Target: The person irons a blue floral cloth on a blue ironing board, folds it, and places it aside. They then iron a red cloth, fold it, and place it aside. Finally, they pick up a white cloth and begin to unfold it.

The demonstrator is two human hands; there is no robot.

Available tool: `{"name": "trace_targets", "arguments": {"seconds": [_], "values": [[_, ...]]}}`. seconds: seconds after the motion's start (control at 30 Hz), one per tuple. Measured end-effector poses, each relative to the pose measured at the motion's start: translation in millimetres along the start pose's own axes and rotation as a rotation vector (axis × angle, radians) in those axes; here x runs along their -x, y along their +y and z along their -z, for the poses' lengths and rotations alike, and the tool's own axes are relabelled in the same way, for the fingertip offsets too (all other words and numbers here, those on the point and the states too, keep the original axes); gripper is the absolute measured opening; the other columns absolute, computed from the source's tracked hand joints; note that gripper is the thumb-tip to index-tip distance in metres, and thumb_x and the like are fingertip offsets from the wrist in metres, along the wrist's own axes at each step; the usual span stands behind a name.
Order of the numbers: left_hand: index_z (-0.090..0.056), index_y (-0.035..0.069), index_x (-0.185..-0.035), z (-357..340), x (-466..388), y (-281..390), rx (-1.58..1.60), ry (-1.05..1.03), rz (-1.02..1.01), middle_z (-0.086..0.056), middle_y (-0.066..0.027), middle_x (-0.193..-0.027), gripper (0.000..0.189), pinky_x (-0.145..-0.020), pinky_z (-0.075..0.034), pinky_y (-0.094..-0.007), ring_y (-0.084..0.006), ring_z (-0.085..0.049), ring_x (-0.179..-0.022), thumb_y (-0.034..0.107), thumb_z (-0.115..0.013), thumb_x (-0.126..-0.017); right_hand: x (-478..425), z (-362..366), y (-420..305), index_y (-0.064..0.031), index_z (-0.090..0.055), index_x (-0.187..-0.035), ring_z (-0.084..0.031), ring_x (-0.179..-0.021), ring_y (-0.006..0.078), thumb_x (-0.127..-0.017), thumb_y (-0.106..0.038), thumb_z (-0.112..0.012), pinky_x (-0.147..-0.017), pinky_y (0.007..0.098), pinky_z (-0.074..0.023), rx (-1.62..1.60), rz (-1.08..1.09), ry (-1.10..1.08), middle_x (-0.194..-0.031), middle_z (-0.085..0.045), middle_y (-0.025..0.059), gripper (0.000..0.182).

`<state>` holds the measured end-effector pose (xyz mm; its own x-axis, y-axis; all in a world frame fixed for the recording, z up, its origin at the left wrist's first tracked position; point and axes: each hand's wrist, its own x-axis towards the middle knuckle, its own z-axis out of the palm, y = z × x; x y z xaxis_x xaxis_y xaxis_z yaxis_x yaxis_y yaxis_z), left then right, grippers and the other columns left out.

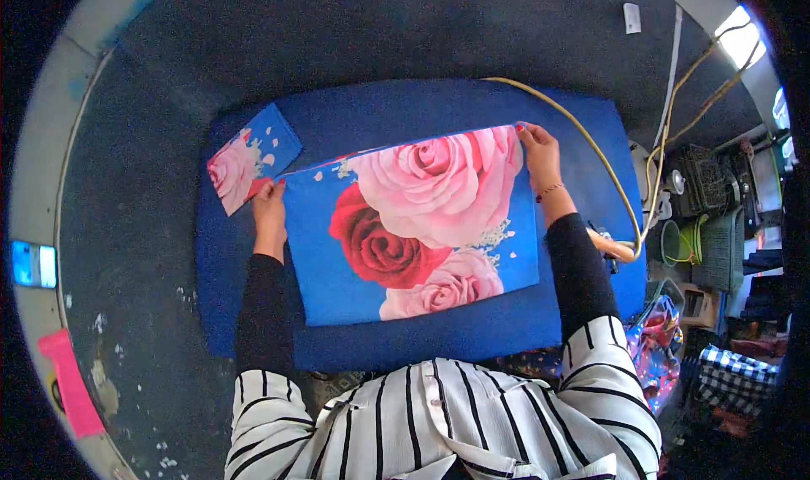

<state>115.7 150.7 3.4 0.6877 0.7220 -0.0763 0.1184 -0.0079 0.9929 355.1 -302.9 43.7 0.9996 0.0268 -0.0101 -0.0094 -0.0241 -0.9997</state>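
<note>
A blue fabric piece printed with pink and red roses lies folded into a wide rectangle over a blue padded board. My left hand pinches its upper left corner between thumb and fingers. The upper right corner is pinched by my right hand. Between the two hands the top edge runs taut, sloping up to the right, with layers showing along it. A smaller folded piece of the same rose print rests at the board's upper left, beside my left hand.
An electric iron, partly behind my right forearm, stands at the board's right side, its yellowish cord looping over the board. Further right are a green plastic basket, wire racks and a black-and-white checked cloth.
</note>
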Motion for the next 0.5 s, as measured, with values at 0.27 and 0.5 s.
{"name": "trace_targets", "arguments": {"seconds": [0.27, 0.5], "values": [[-0.052, 0.004, -0.092, -25.2, -14.6, -33.9, -0.940, 0.171, -0.340, -0.061, -0.0212, -0.078, 0.018, -0.062, -0.044, -0.0500, -0.0398, -0.061, -0.074, 0.022, -0.051, -0.096, -9.8, -41.8, 44.2, -0.0108, -0.065, -0.103, -0.066, -0.084, 0.0372, -0.092, -0.035, -0.056, -0.072, 0.0461, -0.0514, 0.911, 0.027, 0.223, -0.092, -0.069, 0.0155, 0.027], [-0.051, 0.006, -0.103, -45.8, -3.1, -27.1, -1.178, 0.206, -0.378, -0.061, -0.0202, -0.100, 0.022, -0.065, -0.046, -0.0545, -0.0431, -0.061, -0.083, 0.027, -0.050, -0.095, -12.6, -44.4, 63.9, -0.0124, -0.058, -0.108, -0.061, -0.091, 0.0357, -0.088, -0.031, -0.059, -0.078, 0.0495, -0.0478, 1.117, 0.252, 0.220, -0.098, -0.065, 0.0105, 0.028]]}}
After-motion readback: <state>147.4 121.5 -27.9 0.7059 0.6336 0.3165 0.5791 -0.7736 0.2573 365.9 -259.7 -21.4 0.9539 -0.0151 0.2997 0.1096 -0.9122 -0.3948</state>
